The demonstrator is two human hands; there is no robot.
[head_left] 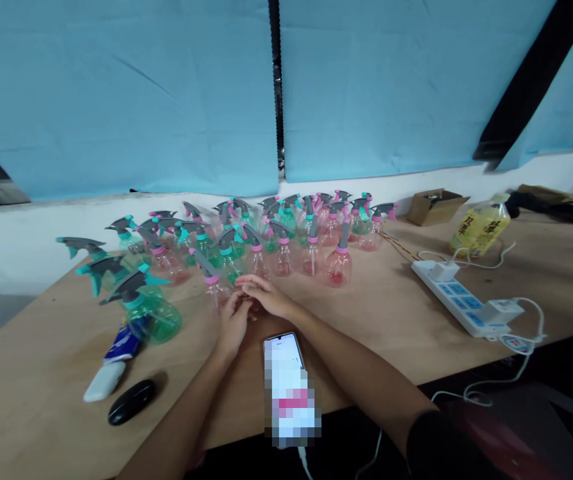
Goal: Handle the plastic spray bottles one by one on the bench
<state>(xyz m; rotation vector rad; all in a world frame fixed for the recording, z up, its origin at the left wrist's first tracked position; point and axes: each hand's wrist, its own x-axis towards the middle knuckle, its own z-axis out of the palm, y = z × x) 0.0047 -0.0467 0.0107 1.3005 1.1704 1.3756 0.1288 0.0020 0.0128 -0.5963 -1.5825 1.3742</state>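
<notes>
Both of my hands meet at the table's middle, around a small clear pink spray bottle (pixel 215 285) with a grey trigger and pink collar. My left hand (pixel 234 323) cups the bottle's base from below, fingers curled against it. My right hand (pixel 265 295) lies over the left hand's fingertips and beside the bottle, fingers together and slightly bent. Behind them stand several spray bottles (pixel 281 233), pink and green, in a crowded cluster. A larger green bottle (pixel 152 313) with teal trigger stands to the left.
A phone (pixel 289 383) lies between my forearms, cabled. On the wooden table (pixel 391 320), a white tube (pixel 111 367) and a black oval object (pixel 131 401) lie left. A power strip (pixel 459 300), yellow bottle (pixel 479 227) and cardboard box (pixel 436 205) sit right.
</notes>
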